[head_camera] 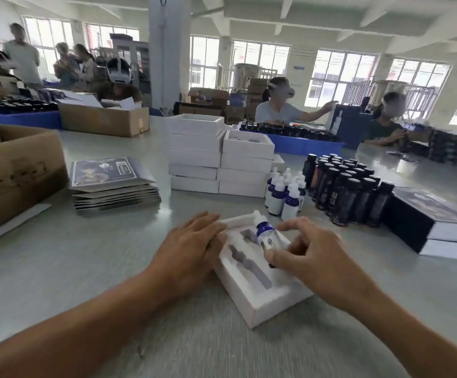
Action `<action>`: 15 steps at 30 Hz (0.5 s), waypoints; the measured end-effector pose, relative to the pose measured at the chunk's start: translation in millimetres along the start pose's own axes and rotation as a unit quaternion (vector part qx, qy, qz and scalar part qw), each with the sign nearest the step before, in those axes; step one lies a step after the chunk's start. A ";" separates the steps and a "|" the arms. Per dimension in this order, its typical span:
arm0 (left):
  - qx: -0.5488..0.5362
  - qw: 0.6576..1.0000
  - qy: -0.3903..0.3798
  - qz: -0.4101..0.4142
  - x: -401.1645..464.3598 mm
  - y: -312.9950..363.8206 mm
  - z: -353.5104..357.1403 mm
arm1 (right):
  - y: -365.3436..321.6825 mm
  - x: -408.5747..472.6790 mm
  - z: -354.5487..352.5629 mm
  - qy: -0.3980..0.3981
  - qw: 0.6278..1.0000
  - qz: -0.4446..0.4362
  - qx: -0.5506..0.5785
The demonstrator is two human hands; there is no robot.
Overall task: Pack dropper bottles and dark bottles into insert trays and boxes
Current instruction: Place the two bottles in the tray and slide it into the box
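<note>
Right hand (312, 257) pinches dropper (262, 230) over tray (252, 304); left (192, 241) flat, released, steadying. Align with slot, press gently.

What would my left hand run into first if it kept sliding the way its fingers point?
The left hand lies flat with fingers pointing up-right, already at the white foam insert tray, so that comes first. Beyond it the cluster of dropper bottles probably lies in line, though depth is unclear.
</note>
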State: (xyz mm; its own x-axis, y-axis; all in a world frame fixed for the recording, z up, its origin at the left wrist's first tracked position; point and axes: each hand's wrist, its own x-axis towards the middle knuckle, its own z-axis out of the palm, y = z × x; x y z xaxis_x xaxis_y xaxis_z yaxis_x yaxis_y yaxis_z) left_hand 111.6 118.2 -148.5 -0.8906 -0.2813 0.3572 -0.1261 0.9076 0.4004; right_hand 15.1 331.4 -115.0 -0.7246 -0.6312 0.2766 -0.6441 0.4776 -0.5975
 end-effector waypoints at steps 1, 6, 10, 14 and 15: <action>-0.008 1.000 -0.010 -0.002 0.0 -3.0 3.4 | -5.0 -5.3 5.5 -0.004 0.999 -0.017 -0.043; -0.016 1.000 0.003 0.005 -1.7 -7.9 10.2 | -15.7 -15.0 9.2 -0.026 0.990 -0.064 -0.121; -0.030 1.000 -0.005 -0.001 -2.2 -11.1 11.6 | -17.3 -18.9 7.6 -0.063 0.985 -0.101 -0.127; -0.035 0.999 0.001 0.003 -4.0 -10.6 11.1 | -15.0 -18.7 7.2 -0.072 0.984 -0.097 -0.127; -0.039 0.999 0.004 0.005 -4.5 -10.0 10.8 | -13.8 -19.2 7.2 -0.071 0.984 -0.097 -0.131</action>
State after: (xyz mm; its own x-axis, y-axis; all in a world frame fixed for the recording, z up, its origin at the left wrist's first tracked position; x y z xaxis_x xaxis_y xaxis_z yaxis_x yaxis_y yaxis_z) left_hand 112.1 113.8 -163.2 -0.8879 -0.2754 0.3684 -0.0824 0.8832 0.4617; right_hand 39.7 332.5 -117.4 -0.5516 -0.7964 0.2479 -0.8220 0.4686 -0.3236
